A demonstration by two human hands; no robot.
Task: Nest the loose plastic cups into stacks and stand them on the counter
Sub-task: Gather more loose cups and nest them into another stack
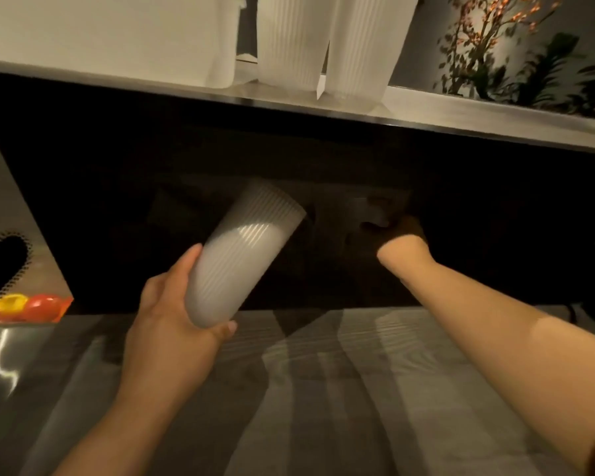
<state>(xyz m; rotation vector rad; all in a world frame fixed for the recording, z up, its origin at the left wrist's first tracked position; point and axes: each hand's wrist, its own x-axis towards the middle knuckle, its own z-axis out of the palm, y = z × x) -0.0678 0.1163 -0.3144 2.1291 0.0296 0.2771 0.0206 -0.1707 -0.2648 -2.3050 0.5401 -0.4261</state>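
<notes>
My left hand (172,324) grips the base of a ribbed, frosted plastic cup (241,252), which tilts up and to the right with its mouth toward the dark space under the counter. My right hand (397,231) reaches deep into that dark space, and its fingers are lost in shadow near a faint pale shape (368,207). Whether it holds anything I cannot tell. Two tall stacks of the same ribbed cups (289,39) (361,46) stand upright on the white counter (461,111) above.
A white plastic bin (100,32) sits on the counter left of the stacks. A plant with small orange blossoms (488,39) is at the far right. Red and yellow items (28,305) lie at the left, beside a perforated metal panel (4,259). A striped surface (323,389) spreads below my arms.
</notes>
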